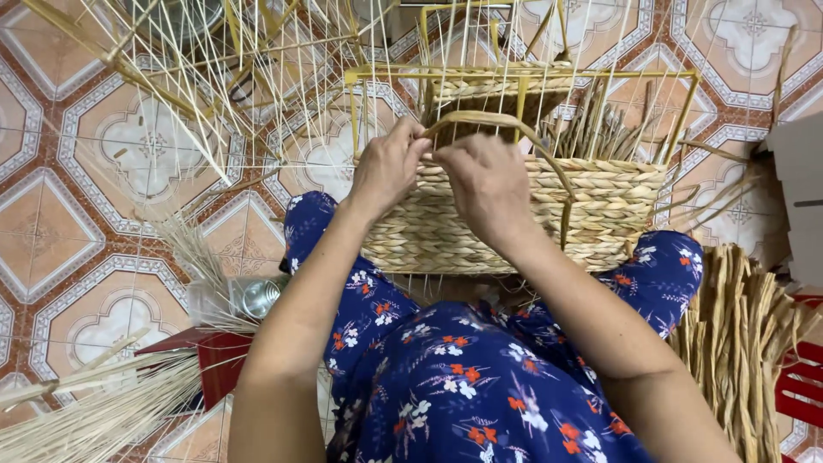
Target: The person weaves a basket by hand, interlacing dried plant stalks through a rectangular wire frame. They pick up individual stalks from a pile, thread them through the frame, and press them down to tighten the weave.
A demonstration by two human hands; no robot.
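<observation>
A half-woven straw basket (591, 219) on a yellow wire frame (686, 86) rests on my knees, which are covered by blue flowered cloth. My left hand (387, 165) pinches a twisted straw strand (506, 123) at the basket's near upper edge. Close beside it, my right hand (489, 184) also grips the strand against the woven wall. The strand loops up over both hands and runs down the basket's right side. Thin upright stakes stick out above the weave.
Bare yellow wire frames (171, 77) lie on the patterned tile floor at upper left. A sheaf of pale reeds (94, 411) lies at lower left over a red object (219, 360). A bundle of straw rope (737, 343) sits at right, beside a red crate (801, 386).
</observation>
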